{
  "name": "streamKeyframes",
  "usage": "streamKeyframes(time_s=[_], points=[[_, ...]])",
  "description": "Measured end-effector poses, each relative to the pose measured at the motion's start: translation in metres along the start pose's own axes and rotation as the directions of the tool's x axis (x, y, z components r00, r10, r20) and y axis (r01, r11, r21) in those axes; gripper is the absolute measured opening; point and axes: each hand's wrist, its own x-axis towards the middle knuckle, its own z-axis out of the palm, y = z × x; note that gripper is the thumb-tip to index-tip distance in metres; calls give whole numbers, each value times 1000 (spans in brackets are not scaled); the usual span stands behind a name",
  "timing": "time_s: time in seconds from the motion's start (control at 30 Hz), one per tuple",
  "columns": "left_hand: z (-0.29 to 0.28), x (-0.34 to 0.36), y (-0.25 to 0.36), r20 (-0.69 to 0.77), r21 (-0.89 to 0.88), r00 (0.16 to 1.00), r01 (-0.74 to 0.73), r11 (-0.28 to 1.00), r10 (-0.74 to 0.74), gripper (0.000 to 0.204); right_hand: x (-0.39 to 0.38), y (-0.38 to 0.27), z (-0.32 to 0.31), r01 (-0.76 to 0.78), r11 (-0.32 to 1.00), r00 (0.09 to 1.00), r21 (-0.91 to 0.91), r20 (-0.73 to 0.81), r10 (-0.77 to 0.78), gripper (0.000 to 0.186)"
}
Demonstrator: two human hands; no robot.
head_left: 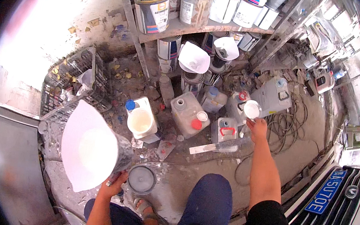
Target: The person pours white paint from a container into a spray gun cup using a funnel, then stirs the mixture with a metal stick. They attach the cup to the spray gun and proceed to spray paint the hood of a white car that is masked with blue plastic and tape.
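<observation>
My left hand [114,186] is closed low on a grey, can-like vessel [123,154] with some metal at its base. A wide white paper cone [89,146] sits in the vessel's top and hides most of it. Farther out, my right hand [256,129] pinches a small round white cup [252,108] by its near side. The cup is held over a group of plastic jugs, close to a jug with a red cap [242,95]. What the cup contains, if anything, I cannot make out.
Ahead stand an open-topped white jug [140,121], a translucent canister [187,113] and a grey canister [275,96]. Paint cans [194,11] fill the shelf behind. A round grey lid or tin [141,179] lies by my foot. At right are a coiled hose [287,129] and a car's grille [333,210].
</observation>
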Motion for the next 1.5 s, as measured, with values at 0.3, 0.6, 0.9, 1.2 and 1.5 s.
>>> streamKeyframes(time_s=[0.3, 0.6, 0.9, 1.2, 1.5], points=[[15, 18, -9, 91, -24, 977, -193, 981, 194, 15, -112, -119, 101, 188, 956, 936, -227, 337, -104, 16], [19, 21, 8, 115, -106, 932, -332, 938, 343, 15, -256, -223, 220, 450, 865, 732, -221, 646, -216, 17], [10, 15, 7, 30, -115, 938, -340, 933, 346, 20, -329, -243, 286, 745, 629, 519, -224, 786, -336, 17], [3, 21, 1, 37, -113, 931, -358, 927, 364, 17, -366, -242, 311, 947, 225, 309, -230, 845, -436, 13], [-2, 25, 1, 40, -199, 916, -384, 901, 399, 20, -367, -233, 322, 996, 1, 72, -84, 848, -526, 9]])
